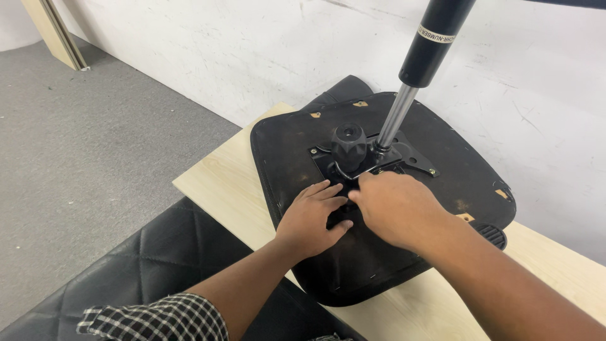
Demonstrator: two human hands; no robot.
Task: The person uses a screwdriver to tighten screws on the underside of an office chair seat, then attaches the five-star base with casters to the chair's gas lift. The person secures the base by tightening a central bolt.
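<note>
1. The chair seat [442, 189] lies upside down on a pale wooden board [221, 183], its black underside facing up; the seat reaches past the board's near edge towards the person.
2. A black metal plate [413, 158] sits on the middle of the underside; a round black knob [349, 144] stands up from its left part; a gas cylinder [413, 82], black above and shiny steel below, rises tilted to the upper right from the plate.
3. The left hand [312, 218] lies palm down on the underside just below the plate; its fingers [325, 191] are stretched out and loosely spread, resting flat and gripping nothing.
4. The right hand [394, 208] lies just beside the left, touching it; its fingers curl down at the plate's near edge; whether they pinch anything I cannot tell, as the back of the hand hides them.
5. A checked sleeve [158, 319] covers the left arm; black quilted padding [126, 271] lies below the board; grey carpet [82, 145] spreads to the left; a scuffed white wall [252, 50] stands behind.
</note>
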